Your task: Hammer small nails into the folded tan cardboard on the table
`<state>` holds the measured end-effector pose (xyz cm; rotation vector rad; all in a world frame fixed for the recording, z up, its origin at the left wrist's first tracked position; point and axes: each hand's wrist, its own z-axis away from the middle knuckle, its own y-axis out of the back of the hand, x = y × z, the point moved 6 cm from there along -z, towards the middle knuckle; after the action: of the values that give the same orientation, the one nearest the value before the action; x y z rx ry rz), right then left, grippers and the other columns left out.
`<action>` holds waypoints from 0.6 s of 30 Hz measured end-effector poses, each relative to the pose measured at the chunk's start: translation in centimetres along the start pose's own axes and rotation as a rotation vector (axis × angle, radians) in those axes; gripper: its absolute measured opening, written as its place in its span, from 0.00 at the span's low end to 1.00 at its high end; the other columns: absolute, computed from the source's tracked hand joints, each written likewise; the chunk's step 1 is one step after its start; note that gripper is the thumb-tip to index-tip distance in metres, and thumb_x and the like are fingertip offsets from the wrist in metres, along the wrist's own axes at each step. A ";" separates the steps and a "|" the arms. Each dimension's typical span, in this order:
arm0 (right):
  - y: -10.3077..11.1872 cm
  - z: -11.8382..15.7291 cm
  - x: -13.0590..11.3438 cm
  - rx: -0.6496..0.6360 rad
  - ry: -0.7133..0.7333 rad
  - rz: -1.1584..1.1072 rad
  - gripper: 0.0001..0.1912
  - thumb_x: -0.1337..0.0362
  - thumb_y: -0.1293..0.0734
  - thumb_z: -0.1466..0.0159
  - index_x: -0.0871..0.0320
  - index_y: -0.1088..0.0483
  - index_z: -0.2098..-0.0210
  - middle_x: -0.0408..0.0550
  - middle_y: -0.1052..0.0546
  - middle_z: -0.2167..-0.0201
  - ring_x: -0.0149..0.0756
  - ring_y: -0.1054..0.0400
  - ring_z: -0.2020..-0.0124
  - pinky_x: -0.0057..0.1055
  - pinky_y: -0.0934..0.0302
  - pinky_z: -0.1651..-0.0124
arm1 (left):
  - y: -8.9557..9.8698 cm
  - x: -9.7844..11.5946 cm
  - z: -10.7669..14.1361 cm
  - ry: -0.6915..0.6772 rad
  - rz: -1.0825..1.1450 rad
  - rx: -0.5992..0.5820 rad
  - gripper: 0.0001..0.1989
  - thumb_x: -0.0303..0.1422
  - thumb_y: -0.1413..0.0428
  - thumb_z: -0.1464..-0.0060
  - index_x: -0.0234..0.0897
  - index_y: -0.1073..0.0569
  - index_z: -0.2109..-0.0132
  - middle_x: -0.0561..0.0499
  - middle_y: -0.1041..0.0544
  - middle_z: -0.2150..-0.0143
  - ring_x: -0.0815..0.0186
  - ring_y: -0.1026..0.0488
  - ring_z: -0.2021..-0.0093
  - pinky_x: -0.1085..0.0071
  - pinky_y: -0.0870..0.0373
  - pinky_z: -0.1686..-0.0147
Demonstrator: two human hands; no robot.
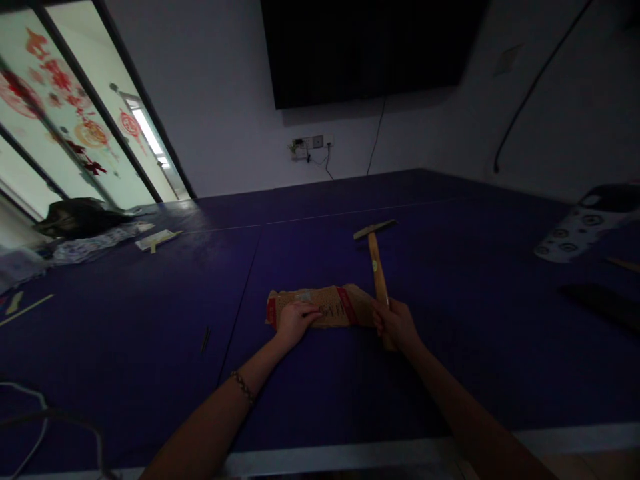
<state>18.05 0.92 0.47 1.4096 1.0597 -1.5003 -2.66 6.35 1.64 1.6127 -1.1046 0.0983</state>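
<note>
A flat brown paper packet (330,301) with red bands and print lies crosswise on the dark blue table (310,393). My left hand (295,321) is closed over its left part, pressing it to the table, thumb pointing right. The far fingertips are hard to see. In my right hand (396,323) is a hammer (377,270), gripped low on its wooden handle. Its long, narrow metal head points away from me, raised a little above the table. The packet's right end sits beside or under my right hand; I cannot tell whether they touch.
Two thin dark rods (205,339) lie left of the packet. A white cable (43,407) loops at the near left. A small white tray (157,240) and a dark bag (83,217) sit farther back. At right are a patterned cylinder (575,230) and a dark flat object (603,307).
</note>
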 end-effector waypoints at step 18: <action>-0.1 8.6 -4.4 -0.112 -0.146 0.343 0.17 0.50 0.38 0.52 0.58 0.43 0.82 0.36 0.42 0.91 0.24 0.48 0.92 0.21 0.52 0.90 | -0.4 0.2 -0.5 -0.026 0.076 -0.006 0.06 0.32 0.44 0.53 0.37 0.24 0.72 0.52 0.23 0.70 0.67 0.28 0.65 0.73 0.33 0.64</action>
<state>15.41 -7.09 5.12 1.3050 0.7558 -1.2536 -2.11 6.59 1.66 1.5708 -1.1850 0.1240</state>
